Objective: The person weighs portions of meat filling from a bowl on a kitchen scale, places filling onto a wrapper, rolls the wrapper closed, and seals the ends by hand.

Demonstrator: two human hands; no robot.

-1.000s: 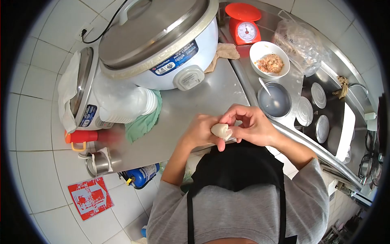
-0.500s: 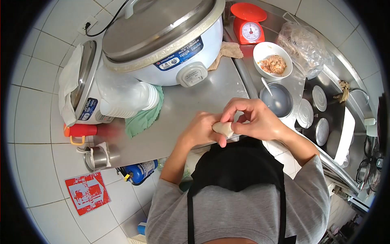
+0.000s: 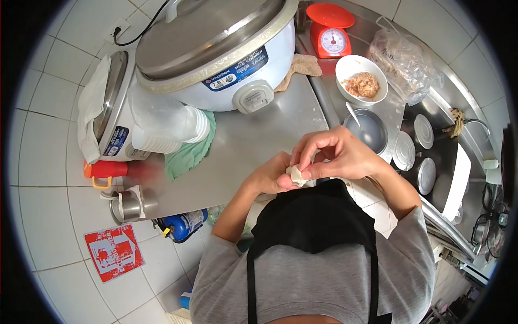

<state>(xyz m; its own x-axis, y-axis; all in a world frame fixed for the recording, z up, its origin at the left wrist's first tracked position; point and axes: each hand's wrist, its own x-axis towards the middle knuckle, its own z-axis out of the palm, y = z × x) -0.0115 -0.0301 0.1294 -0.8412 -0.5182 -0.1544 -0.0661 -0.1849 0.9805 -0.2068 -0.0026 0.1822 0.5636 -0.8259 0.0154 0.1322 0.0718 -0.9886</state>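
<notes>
A small, pale, folded dumpling (image 3: 296, 176) is held between both hands in front of the black apron. My left hand (image 3: 271, 174) is closed around its left side, with the thumb along the near edge. From the right, my right hand (image 3: 345, 155) pinches the wrapper's edge between thumb and fingers. Part of the dumpling is hidden by the fingers. Just beyond my right hand stands a metal bowl (image 3: 377, 143) of cloudy liquid with a spoon (image 3: 353, 113) in it. Behind that, a white bowl (image 3: 343, 66) holds pinkish minced filling (image 3: 362, 85).
A large rice cooker (image 3: 186, 89) stands at the back of the steel counter (image 3: 243, 135), with stacked plastic containers (image 3: 162, 127) on a green cloth (image 3: 189, 156) at left. A red scale (image 3: 333, 42) and a plastic bag (image 3: 402, 62) sit at back right, beside a sink with round lids (image 3: 426, 175).
My left fingers have curled further around the dumpling, so less of it shows. My right fingertips have shifted slightly left along its edge. The view has moved a little.
</notes>
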